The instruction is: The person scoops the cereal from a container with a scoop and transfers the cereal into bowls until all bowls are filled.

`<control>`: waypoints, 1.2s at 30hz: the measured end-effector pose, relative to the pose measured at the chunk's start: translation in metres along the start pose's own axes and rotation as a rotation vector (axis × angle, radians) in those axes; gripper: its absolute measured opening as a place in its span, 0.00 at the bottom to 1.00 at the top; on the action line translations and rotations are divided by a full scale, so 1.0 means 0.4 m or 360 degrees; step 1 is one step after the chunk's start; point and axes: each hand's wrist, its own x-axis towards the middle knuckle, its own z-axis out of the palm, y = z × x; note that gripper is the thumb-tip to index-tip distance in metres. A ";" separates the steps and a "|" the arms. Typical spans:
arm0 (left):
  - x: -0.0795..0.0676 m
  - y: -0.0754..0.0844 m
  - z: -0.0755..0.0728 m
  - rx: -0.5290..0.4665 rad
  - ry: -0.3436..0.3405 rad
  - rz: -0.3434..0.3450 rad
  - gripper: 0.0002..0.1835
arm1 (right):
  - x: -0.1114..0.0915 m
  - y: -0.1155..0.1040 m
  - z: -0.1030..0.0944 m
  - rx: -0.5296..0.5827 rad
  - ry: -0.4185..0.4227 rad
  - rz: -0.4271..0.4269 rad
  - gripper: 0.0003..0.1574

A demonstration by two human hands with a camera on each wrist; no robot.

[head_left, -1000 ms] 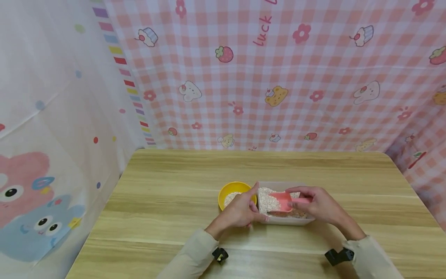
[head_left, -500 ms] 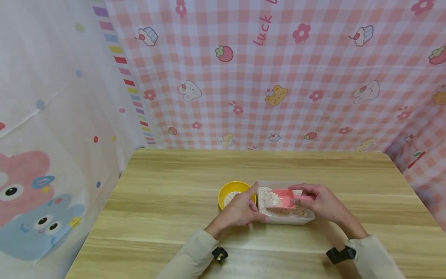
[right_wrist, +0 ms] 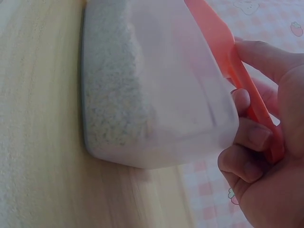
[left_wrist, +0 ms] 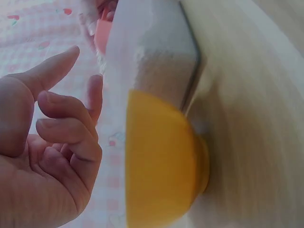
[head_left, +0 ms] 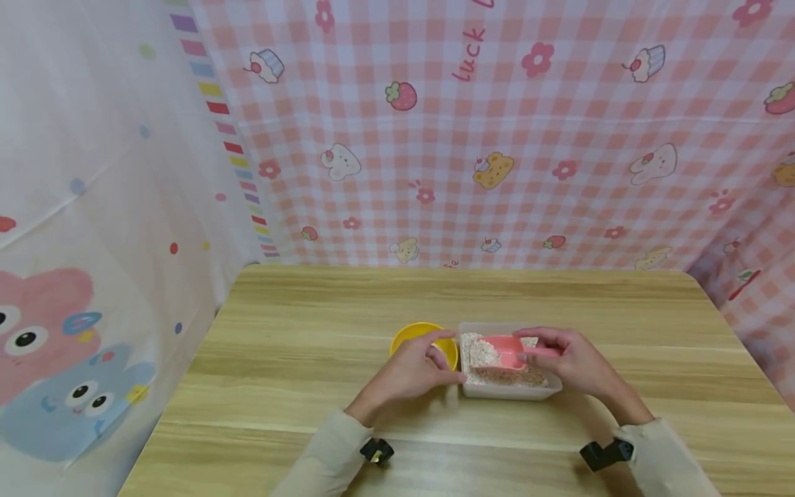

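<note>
My right hand (head_left: pixel 570 359) grips the handle of a pink scoop (head_left: pixel 512 352), its bowl loaded with pale flakes that look like oats. The scoop is held over a translucent plastic container (head_left: pixel 512 393) part filled with the same flakes (right_wrist: pixel 111 80). Just left of it, touching or nearly so, stands a yellow bowl (left_wrist: pixel 161 161) with some flakes inside. Over the bowl's near side hovers my left hand (head_left: pixel 406 369), which hides part of it in the head view. The left wrist view shows that hand apart from the bowl, fingers loosely bent, holding nothing.
A wood-grain table (head_left: pixel 298 359) carries the container and bowl. Behind it hangs a pink checked curtain (head_left: pixel 435 138), and a white printed curtain (head_left: pixel 124 207) hangs at the left. Black wrist cameras (head_left: pixel 377 452) sit on both forearms.
My left hand has let go of the container's left end and moved left over the bowl. The scoop has risen slightly in my right hand, carrying flakes.
</note>
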 end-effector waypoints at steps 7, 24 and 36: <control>-0.022 -0.016 -0.045 -0.0067 0.0096 0.0051 0.35 | -0.001 0.008 -0.003 0.0033 -0.0007 -0.0013 0.23; -0.046 -0.095 -0.115 0.0005 0.0316 0.0084 0.31 | -0.001 0.013 -0.007 0.0047 -0.0030 -0.0024 0.23; -0.039 -0.150 -0.115 0.0029 0.0268 -0.0035 0.40 | 0.003 0.015 -0.005 0.0058 -0.0041 -0.0038 0.22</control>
